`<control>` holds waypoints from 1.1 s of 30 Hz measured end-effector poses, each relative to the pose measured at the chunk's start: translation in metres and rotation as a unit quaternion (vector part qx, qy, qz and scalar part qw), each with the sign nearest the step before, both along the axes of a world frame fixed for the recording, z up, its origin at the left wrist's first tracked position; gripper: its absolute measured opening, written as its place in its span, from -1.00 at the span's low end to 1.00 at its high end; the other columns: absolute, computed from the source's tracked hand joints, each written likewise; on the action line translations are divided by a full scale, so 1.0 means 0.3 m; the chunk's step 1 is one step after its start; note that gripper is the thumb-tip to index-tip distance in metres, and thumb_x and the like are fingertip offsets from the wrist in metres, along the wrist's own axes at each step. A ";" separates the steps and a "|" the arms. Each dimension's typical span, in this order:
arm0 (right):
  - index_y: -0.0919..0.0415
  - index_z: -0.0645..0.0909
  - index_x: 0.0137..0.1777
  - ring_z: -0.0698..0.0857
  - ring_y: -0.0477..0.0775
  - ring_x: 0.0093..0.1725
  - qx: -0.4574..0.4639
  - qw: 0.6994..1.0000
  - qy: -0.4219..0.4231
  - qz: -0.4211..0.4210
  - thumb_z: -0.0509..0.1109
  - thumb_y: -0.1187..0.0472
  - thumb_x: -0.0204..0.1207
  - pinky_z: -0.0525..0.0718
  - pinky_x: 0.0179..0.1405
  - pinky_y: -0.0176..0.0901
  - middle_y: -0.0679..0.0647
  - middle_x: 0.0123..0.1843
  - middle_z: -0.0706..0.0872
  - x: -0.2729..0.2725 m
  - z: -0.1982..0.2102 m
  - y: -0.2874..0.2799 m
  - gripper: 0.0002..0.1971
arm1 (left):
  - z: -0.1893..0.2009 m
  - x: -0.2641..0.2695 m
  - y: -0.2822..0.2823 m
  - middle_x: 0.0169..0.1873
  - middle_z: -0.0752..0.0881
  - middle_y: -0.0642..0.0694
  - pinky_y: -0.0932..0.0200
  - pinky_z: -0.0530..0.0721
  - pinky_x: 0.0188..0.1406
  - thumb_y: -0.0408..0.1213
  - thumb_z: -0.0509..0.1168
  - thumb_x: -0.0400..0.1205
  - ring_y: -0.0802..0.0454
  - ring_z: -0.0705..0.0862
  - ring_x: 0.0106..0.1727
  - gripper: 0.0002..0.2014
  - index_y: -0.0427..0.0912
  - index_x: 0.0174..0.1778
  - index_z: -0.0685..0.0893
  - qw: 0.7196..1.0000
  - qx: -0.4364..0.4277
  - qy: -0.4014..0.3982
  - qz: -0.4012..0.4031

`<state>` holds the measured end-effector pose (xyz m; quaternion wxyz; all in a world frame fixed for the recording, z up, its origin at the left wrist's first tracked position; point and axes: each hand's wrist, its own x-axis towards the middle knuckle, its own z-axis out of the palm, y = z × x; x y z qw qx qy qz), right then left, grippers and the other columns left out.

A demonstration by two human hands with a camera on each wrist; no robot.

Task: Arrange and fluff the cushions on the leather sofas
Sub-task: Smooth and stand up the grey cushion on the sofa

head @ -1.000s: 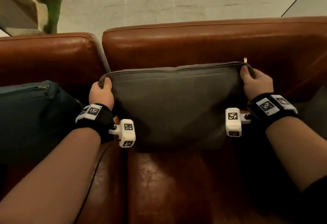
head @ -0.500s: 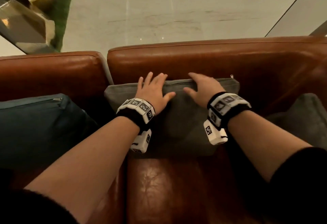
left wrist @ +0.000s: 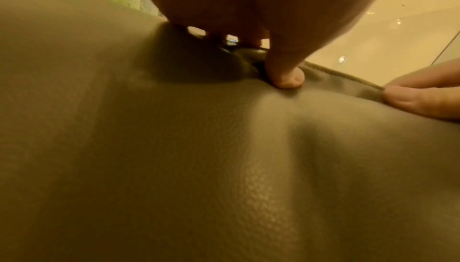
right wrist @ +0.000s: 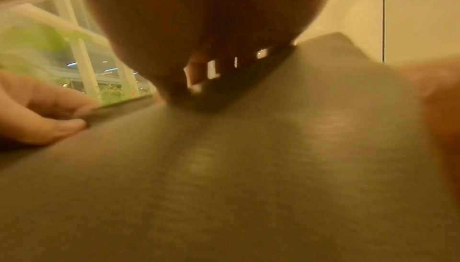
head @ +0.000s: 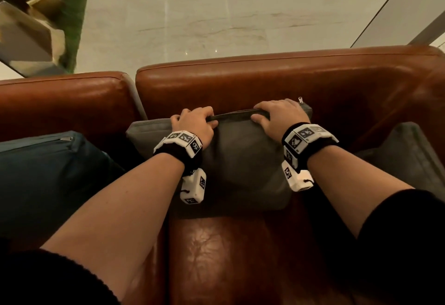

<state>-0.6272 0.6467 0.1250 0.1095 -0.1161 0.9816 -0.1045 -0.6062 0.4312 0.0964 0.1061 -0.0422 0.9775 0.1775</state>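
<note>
Item 1, grey cushion point(head: 240, 157): stands upright on the seat of the brown leather sofa point(head: 265, 80), leaning against its backrest, directly in front of you. Its top seam is lifted between your two hands, and a zip pull point(head: 300, 99) shows at the upper right corner. In your left wrist view the cover point(left wrist: 199, 168) fills most of the picture, with a soft fold running down it.

Item 2, your left hand point(head: 195, 124): it grasps the cushion's top edge left of centre, fingers curled over the seam, thumb point(left wrist: 286, 77) pressed into the front face.

Item 3, your right hand point(head: 280, 114): it grasps the same top edge right of centre, fingers curled over the back, thumb on the front. The right wrist view is blurred; the cushion point(right wrist: 248, 168) fills it.

Item 4, teal cushion point(head: 48, 177): sits on the neighbouring leather sofa point(head: 60, 102) to your left, zip along its top, near the grey one but apart from it.

Item 5, second grey cushion point(head: 404, 160): lies at the right end of your sofa, against the armrest.

Item 6, pale marble floor point(head: 216, 20): lies beyond the backrests.
</note>
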 end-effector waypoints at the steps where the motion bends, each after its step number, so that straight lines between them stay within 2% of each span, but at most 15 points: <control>1: -0.12 0.61 0.33 0.61 0.14 0.34 0.004 1.000 0.003 0.000 0.19 -0.19 0.63 0.34 0.47 0.09 -0.01 0.28 0.73 -0.002 0.004 0.021 -0.63 | 0.001 0.002 0.001 0.00 0.67 0.10 -0.13 0.25 0.31 0.03 0.22 0.65 -0.11 0.48 0.28 -0.89 0.12 -0.10 0.56 1.000 0.008 0.005 -0.001; 3: -0.16 0.65 0.28 0.66 0.15 0.26 -0.006 1.000 -0.006 -0.016 0.22 -0.21 0.62 0.40 0.43 0.13 -0.01 0.19 0.78 -0.003 0.002 0.066 -0.66 | 0.007 0.003 0.000 -0.02 0.66 0.15 -0.12 0.24 0.34 0.13 0.21 0.63 -0.06 0.50 0.29 -0.82 0.18 0.01 0.62 0.999 0.022 0.001 -0.028; 6: -0.16 0.53 0.42 0.55 0.16 0.41 0.018 0.999 -0.020 -0.023 0.11 -0.27 0.62 0.36 0.50 0.13 0.01 0.39 0.66 -0.007 -0.035 0.145 -0.54 | -0.014 0.018 -0.116 0.31 0.63 0.13 -0.16 0.26 0.40 0.27 -0.01 0.65 -0.02 0.50 0.40 -0.59 0.27 0.32 0.52 0.996 -0.038 -0.010 -0.085; 8: -0.09 0.46 0.47 0.47 0.15 0.47 0.026 0.998 -0.044 -0.036 0.06 -0.24 0.65 0.29 0.53 0.13 0.03 0.46 0.58 -0.001 -0.057 0.196 -0.52 | -0.036 0.053 -0.252 0.41 0.55 0.10 -0.18 0.30 0.41 0.35 -0.15 0.63 -0.05 0.49 0.44 -0.46 0.25 0.43 0.41 0.990 -0.111 -0.004 -0.090; 10: 0.03 0.55 0.33 0.54 0.20 0.33 0.010 0.999 -0.023 -0.025 0.13 -0.15 0.67 0.43 0.36 0.12 0.11 0.29 0.67 0.007 -0.082 0.223 -0.61 | -0.048 0.094 -0.347 0.31 0.60 0.02 -0.16 0.39 0.31 0.38 -0.21 0.61 -0.11 0.56 0.32 -0.40 0.15 0.37 0.44 0.980 -0.172 0.020 -0.097; 13: 0.20 0.62 0.05 0.61 0.28 0.05 -0.023 0.998 0.061 -0.008 0.25 -0.01 0.65 0.54 0.06 0.13 0.20 -0.03 0.72 0.009 -0.114 0.215 -0.72 | -0.052 0.098 -0.371 0.02 0.66 -0.12 -0.12 0.48 0.05 0.26 -0.12 0.66 -0.22 0.66 0.08 -0.49 -0.05 0.10 0.51 0.970 -0.203 0.069 -0.116; 16: 0.25 0.64 0.02 0.63 0.34 -0.01 -0.031 0.995 0.093 0.000 0.29 0.03 0.63 0.57 -0.02 0.17 0.23 -0.11 0.70 0.003 -0.138 0.228 -0.73 | -0.059 0.080 -0.354 -0.11 0.67 -0.18 -0.13 0.49 -0.07 0.16 -0.01 0.68 -0.27 0.68 -0.03 -0.57 -0.13 -0.02 0.54 0.969 -0.191 0.105 -0.117; 19: 0.16 0.66 0.14 0.61 0.26 0.09 -0.068 0.995 0.077 -0.017 0.27 0.02 0.65 0.57 0.13 0.14 0.18 0.00 0.69 0.010 -0.149 0.263 -0.74 | -0.075 0.101 -0.381 -0.08 0.66 -0.19 -0.13 0.51 -0.05 0.12 0.07 0.70 -0.29 0.63 0.01 -0.62 -0.13 -0.02 0.56 0.980 -0.141 0.122 -0.065; 22: 0.12 0.62 0.27 0.56 0.25 0.28 -0.126 0.988 0.048 -0.077 0.26 0.05 0.66 0.46 0.32 0.07 0.16 0.23 0.64 0.035 -0.163 0.294 -0.73 | -0.092 0.138 -0.427 0.09 0.61 -0.24 -0.15 0.53 0.18 0.05 0.12 0.71 -0.30 0.56 0.16 -0.64 -0.17 0.12 0.60 0.994 -0.034 0.105 0.027; 23: 0.12 0.61 0.27 0.57 0.26 0.28 -0.134 0.986 0.041 -0.090 0.27 0.07 0.66 0.46 0.32 0.05 0.17 0.25 0.63 0.045 -0.167 0.301 -0.73 | -0.095 0.145 -0.434 0.10 0.59 -0.27 -0.14 0.52 0.21 0.02 0.13 0.71 -0.32 0.56 0.17 -0.64 -0.20 0.14 0.59 0.994 -0.012 0.096 0.041; 27: 0.18 0.65 0.20 0.62 0.26 0.16 -0.155 0.980 0.053 -0.113 0.34 0.16 0.62 0.47 0.15 -0.09 0.20 0.12 0.66 0.051 -0.152 0.301 -0.79 | -0.090 0.127 -0.416 0.05 0.60 -0.31 -0.17 0.53 0.11 -0.01 0.15 0.71 -0.36 0.58 0.13 -0.67 -0.22 0.16 0.49 0.997 -0.006 0.065 0.048; 29: 0.16 0.67 0.22 0.64 0.21 0.18 -0.179 0.973 0.062 -0.128 0.38 0.16 0.60 0.47 0.16 -0.14 0.18 0.14 0.69 0.053 -0.135 0.298 -0.77 | -0.086 0.128 -0.402 0.10 0.60 -0.30 -0.14 0.52 0.15 -0.03 0.18 0.70 -0.33 0.57 0.18 -0.66 -0.22 0.22 0.51 0.995 0.015 0.075 0.067; 31: 0.04 0.63 0.31 0.64 0.11 0.23 -0.223 0.957 0.045 -0.180 0.36 0.06 0.61 0.52 0.26 -0.13 0.12 0.22 0.71 0.065 -0.142 0.310 -0.70 | -0.088 0.152 -0.394 0.20 0.61 -0.27 -0.02 0.48 0.24 -0.08 0.20 0.70 -0.25 0.57 0.26 -0.66 -0.20 0.30 0.51 0.984 0.077 0.109 0.119; 32: -0.01 0.60 0.36 0.64 0.07 0.27 -0.265 0.938 0.028 -0.221 0.34 -0.08 0.60 0.53 0.34 -0.07 0.09 0.27 0.70 0.077 -0.151 0.316 -0.63 | -0.093 0.174 -0.392 0.27 0.60 -0.24 0.05 0.44 0.28 -0.09 0.17 0.72 -0.21 0.56 0.32 -0.63 -0.18 0.39 0.47 0.972 0.121 0.120 0.164; 33: -0.03 0.60 0.37 0.65 0.06 0.29 -0.333 0.904 0.001 -0.268 0.34 -0.28 0.51 0.55 0.39 0.01 0.07 0.30 0.71 0.093 -0.160 0.320 -0.49 | -0.101 0.197 -0.390 0.37 0.57 -0.22 0.09 0.40 0.33 -0.08 0.12 0.74 -0.18 0.53 0.39 -0.58 -0.16 0.48 0.41 0.955 0.162 0.117 0.218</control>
